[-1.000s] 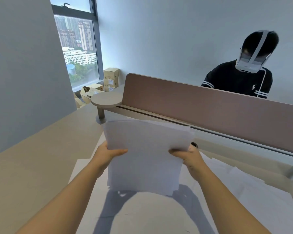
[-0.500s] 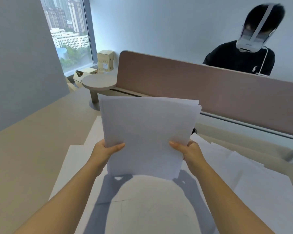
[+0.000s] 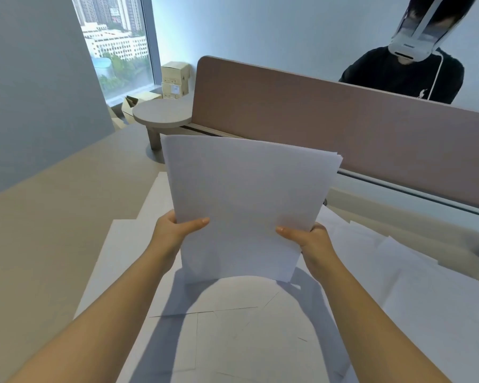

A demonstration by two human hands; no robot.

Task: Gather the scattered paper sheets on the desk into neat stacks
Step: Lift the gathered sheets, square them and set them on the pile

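I hold a bundle of white paper sheets (image 3: 246, 203) upright above the desk (image 3: 39, 244). My left hand (image 3: 174, 230) grips its lower left edge, thumb across the front. My right hand (image 3: 309, 239) grips the lower right edge the same way. The sheets' top edges are nearly level, slightly fanned at the right corner. More loose white sheets (image 3: 398, 272) lie overlapping on the desk under and to the right of the bundle, and others (image 3: 127, 258) lie to its left.
A brown partition screen (image 3: 343, 128) runs along the desk's far edge. Behind it sits a person in a black top (image 3: 404, 76) wearing a white headset. A round side table (image 3: 162, 116) and cardboard boxes (image 3: 174, 78) stand by the window at the back left.
The bundle has been raised and turned more upright, and its sheets are more closely aligned. The view has tilted downward and nearer to the desk. Both hands kept their grip.
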